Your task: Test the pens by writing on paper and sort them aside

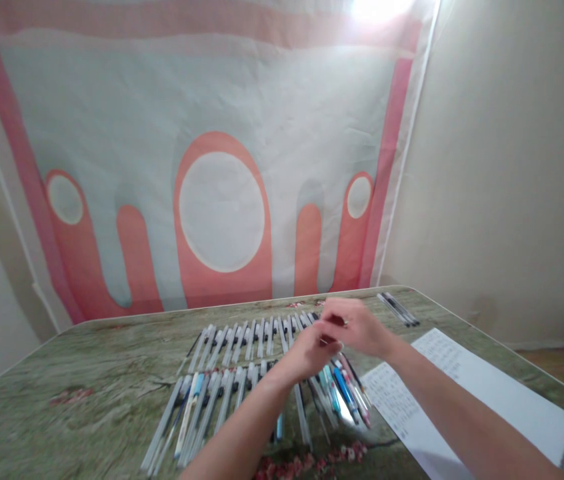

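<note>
Two rows of slim, clear-plastic pens with black parts [222,405] lie below meeting hands.
Handling seems in hand: the left hand [313,350] and right hand [357,325] curl together above the rows' right side; I can't tell what, if anything, they grip. Moving on calls for clearance over the pens. Green marbled tabletop [102,360]; pink-and-grey fabric backdrop [152,100] behind.

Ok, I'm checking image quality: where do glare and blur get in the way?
Head view: white glare burns out the pink-and-grey fabric hanging at top right; a smaller bright patch hits the green patterned tabletop beside the bright blue pen. Head view: left hand and right hand look soft; handwriting on the white paper is unreadable.
</note>
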Action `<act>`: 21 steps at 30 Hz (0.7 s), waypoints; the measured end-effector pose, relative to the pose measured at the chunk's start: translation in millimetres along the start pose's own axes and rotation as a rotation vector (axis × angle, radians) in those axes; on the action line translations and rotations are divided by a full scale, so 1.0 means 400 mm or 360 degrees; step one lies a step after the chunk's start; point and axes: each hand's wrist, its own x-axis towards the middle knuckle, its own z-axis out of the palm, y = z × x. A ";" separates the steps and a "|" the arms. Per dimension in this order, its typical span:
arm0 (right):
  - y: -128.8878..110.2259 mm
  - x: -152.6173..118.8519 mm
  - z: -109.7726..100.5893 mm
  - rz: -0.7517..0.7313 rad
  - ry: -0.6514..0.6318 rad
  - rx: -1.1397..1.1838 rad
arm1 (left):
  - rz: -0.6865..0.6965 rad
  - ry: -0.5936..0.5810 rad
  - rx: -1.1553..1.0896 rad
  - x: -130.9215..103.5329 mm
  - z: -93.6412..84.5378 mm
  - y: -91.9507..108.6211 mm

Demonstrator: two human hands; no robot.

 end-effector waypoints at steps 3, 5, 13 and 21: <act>0.130 -0.005 0.015 0.0538 0.0228 -0.0087 | -0.0140 0.0025 0.0042 0.001 -0.008 -0.016; 0.213 -0.018 0.047 0.0756 0.0172 -0.0204 | -0.0174 0.0057 0.0083 0.003 -0.017 -0.026; 0.331 -0.079 0.157 0.1147 -0.0169 -0.0583 | -0.0176 0.0043 0.0156 0.002 -0.019 -0.038; 0.349 -0.092 0.170 0.1199 -0.0296 -0.0733 | -0.0175 -0.0003 0.0184 0.002 -0.013 -0.041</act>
